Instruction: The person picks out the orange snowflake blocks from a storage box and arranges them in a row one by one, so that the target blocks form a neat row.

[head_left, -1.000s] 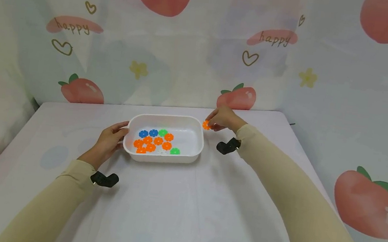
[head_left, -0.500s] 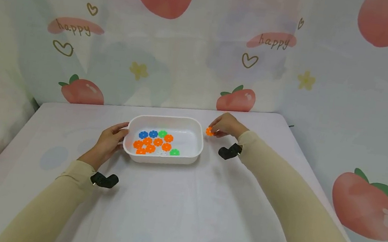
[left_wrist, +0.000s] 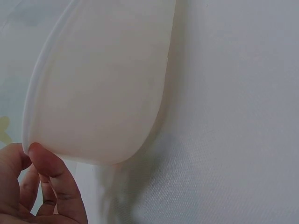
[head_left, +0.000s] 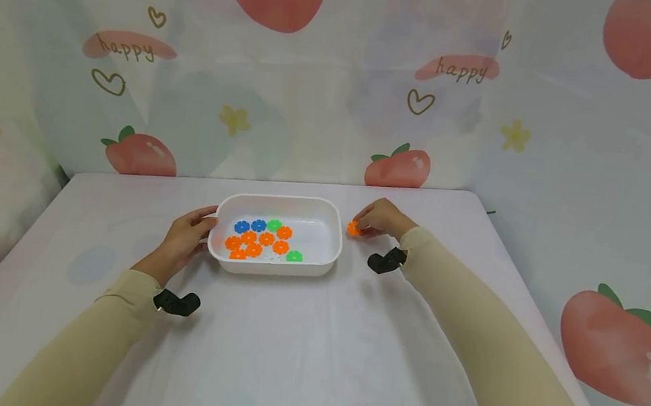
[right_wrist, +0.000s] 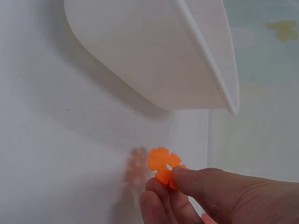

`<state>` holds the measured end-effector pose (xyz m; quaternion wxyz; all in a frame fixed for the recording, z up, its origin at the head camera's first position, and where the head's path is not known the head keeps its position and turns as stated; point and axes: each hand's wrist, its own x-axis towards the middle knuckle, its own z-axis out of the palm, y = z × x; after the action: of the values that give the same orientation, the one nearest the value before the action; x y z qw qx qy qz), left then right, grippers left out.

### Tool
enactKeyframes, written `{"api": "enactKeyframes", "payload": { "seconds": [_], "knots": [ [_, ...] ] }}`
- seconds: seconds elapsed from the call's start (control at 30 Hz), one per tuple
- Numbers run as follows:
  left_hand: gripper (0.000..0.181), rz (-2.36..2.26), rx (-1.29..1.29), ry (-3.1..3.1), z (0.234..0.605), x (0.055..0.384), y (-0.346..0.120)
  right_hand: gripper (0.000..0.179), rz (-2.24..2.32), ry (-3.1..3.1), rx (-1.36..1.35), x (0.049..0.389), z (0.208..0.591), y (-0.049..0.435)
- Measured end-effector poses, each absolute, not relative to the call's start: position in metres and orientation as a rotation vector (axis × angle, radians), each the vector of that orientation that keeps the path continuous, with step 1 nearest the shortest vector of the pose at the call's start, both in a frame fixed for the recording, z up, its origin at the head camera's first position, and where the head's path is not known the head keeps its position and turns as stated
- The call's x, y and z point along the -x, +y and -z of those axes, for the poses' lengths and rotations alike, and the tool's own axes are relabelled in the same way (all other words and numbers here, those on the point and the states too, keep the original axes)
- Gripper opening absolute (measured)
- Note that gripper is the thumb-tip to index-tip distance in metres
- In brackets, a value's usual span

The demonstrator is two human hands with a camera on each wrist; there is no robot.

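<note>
A white plastic tub [head_left: 323,272] stands on the table, holding several flower-shaped notched discs: orange discs [head_left: 267,239], blue discs [head_left: 242,226] and green discs [head_left: 294,256]. My left hand [head_left: 182,237] pinches the tub's left rim between thumb and fingers, as the left wrist view shows close up. To the right of the tub, my right hand [head_left: 386,219] pinches one orange flower disc [right_wrist: 161,161] between thumb and fingertips. In the right wrist view this disc is apart from the tub wall [right_wrist: 140,51], and its shadow falls on the cloth.
White cloth covers the table [head_left: 258,350]. A patterned curtain [head_left: 307,106] with printed fruit and hearts rises behind the table and along both sides. A black wrist camera [head_left: 387,261] sits on the right sleeve, another black camera [head_left: 175,303] on the left.
My right hand has come slightly lower and nearer in the head view, carrying the orange disc a little right of the tub. The left hand and the tub stay where they were.
</note>
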<state>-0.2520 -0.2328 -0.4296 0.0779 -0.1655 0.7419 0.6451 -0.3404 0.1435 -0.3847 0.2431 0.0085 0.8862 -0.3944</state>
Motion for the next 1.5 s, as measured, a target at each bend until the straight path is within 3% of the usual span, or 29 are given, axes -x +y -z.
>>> {"api": "enactKeyframes", "payload": {
  "seconds": [0.67,1.5],
  "knots": [
    [0.050,-1.930,0.505,2.231,0.429,0.251,-0.231,0.031,1.083,2.377,-0.118,0.339,0.399,0.149],
    [0.050,-1.933,0.498,2.223,0.427,0.251,-0.231,0.030,1.040,2.418,-0.111,0.338,0.390,0.153]
  ]
}}
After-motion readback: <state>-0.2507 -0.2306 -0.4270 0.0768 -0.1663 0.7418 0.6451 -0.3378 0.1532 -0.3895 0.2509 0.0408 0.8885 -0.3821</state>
